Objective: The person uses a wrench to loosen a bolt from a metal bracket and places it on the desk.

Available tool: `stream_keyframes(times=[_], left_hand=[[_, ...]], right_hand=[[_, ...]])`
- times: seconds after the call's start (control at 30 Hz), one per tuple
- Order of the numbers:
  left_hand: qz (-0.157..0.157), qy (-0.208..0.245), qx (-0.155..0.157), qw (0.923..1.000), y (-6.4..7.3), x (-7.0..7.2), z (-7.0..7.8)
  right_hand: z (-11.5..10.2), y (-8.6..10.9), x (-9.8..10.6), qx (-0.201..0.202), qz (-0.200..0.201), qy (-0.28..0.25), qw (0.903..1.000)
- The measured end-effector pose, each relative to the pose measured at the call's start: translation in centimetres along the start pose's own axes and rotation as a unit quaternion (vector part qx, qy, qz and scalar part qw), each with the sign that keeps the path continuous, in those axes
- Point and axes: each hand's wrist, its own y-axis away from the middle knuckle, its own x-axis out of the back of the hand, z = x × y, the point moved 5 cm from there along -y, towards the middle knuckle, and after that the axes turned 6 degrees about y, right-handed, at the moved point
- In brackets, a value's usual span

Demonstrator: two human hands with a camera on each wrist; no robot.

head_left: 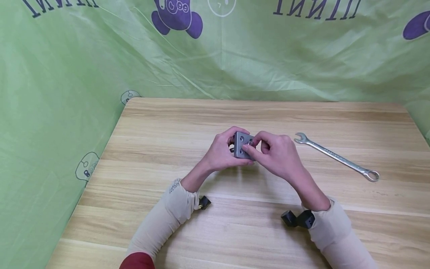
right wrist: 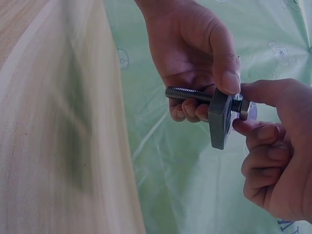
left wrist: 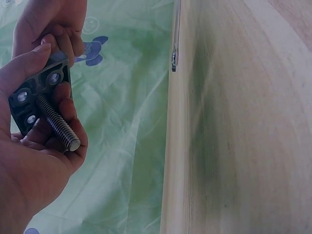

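Over the middle of the table, my left hand holds a grey square metal plate by its edges. Holes show near the plate's corners. A threaded bolt runs through its centre, and the long shank sticks out on the palm side, close to the left fingers. My right hand pinches the bolt head between thumb and index finger. In the right wrist view a short stretch of thread shows between head and plate. The right hand's other fingers are curled in.
To the right on the wooden table lies a combination wrench, its open end pointing far left. A green printed cloth hangs behind the table and along its left side.
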Motion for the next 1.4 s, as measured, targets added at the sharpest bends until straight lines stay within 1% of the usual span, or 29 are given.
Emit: stream_keyframes(times=[0.1, 0.23, 0.33, 0.47, 0.67, 0.93, 1.07, 1.13, 1.27, 1.4], left_hand=[[-0.001, 0.002, 0.000, 1.0000, 0.05, 0.00, 0.02], [-0.002, 0.005, 0.002, 1.0000, 0.06, -0.01, -0.05], [-0.003, 0.008, 0.003, 1.0000, 0.05, -0.02, -0.06], [-0.005, 0.009, 0.004, 0.9999, 0.06, 0.01, -0.01], [-0.010, 0.008, 0.003, 0.9999, 0.11, 0.02, 0.13], [-0.013, -0.001, 0.001, 0.9999, 0.13, -0.07, 0.16], [-0.008, 0.001, 0.000, 1.0000, 0.12, -0.02, 0.14], [-0.007, 0.004, 0.001, 1.0000, 0.09, -0.02, 0.10], [-0.006, 0.004, 0.002, 1.0000, 0.04, -0.10, 0.06], [-0.006, 0.003, 0.000, 1.0000, 0.01, -0.20, 0.04]], right_hand=[[0.05, -0.02, 0.06, -0.007, -0.013, -0.016, 0.9998], [0.04, -0.01, 0.12, -0.012, -0.029, -0.050, 0.9983], [0.02, 0.02, 0.15, -0.012, -0.038, -0.080, 0.9960], [0.00, 0.02, 0.20, -0.004, -0.048, -0.105, 0.9933], [0.06, -0.04, 0.33, 0.015, -0.054, -0.114, 0.9919], [0.08, -0.10, 0.30, 0.028, -0.060, -0.121, 0.9905], [0.22, -0.07, 0.34, 0.018, -0.073, -0.111, 0.9910], [0.35, -0.10, 0.40, 0.006, -0.072, -0.095, 0.9928], [0.60, -0.16, 0.47, -0.025, -0.055, -0.037, 0.9975], [0.82, -0.05, 0.21, -0.057, -0.056, 0.014, 0.9967]])
